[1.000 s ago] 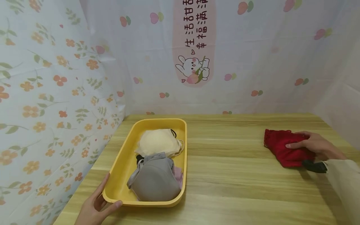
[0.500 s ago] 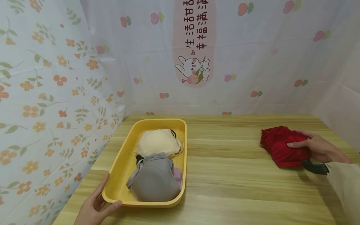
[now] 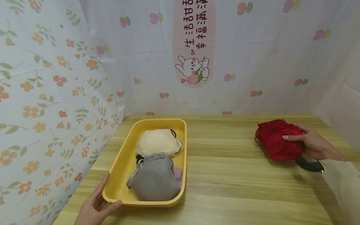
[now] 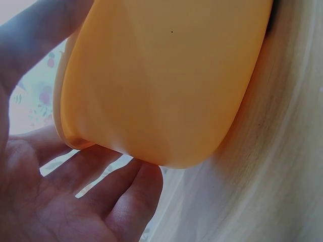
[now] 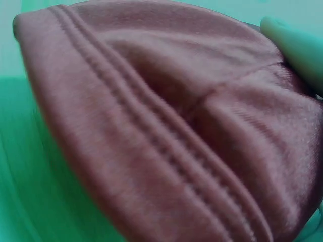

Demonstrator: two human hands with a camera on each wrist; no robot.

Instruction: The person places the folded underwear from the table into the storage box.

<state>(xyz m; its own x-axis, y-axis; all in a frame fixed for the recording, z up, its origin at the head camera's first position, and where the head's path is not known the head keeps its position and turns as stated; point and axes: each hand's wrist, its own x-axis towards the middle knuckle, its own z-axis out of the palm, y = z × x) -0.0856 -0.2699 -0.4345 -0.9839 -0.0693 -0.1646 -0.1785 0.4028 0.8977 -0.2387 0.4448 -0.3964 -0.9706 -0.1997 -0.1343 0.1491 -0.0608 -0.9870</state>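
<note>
At the right side of the table, my right hand (image 3: pixel 316 145) grips a folded red bra (image 3: pixel 277 142), thumb on top and the other fingers hidden behind it. The right wrist view shows its stitched band and smooth cup fabric (image 5: pixel 242 151) up close, tinted brownish. My left hand (image 3: pixel 92 207) holds the near left corner of a yellow plastic tray (image 3: pixel 121 165), its thumb at the front rim. In the left wrist view, fingers (image 4: pixel 133 201) bear against the tray's outer wall (image 4: pixel 166 91). A grey bra (image 3: pixel 156 181) lies inside, in front of a cream bra (image 3: pixel 157 142).
A lilac garment (image 3: pixel 178 175) shows beside the grey bra in the tray. Wood-grained tabletop (image 3: pixel 225 175) stretches between the tray and the red bra. Printed curtains (image 3: pixel 242 62) rise along the table's back and sides. A dark band (image 3: pixel 309 164) circles my right wrist.
My right hand has raised the red bra off the tabletop and shifted it slightly left and away. The left hand and the tray stay in place.
</note>
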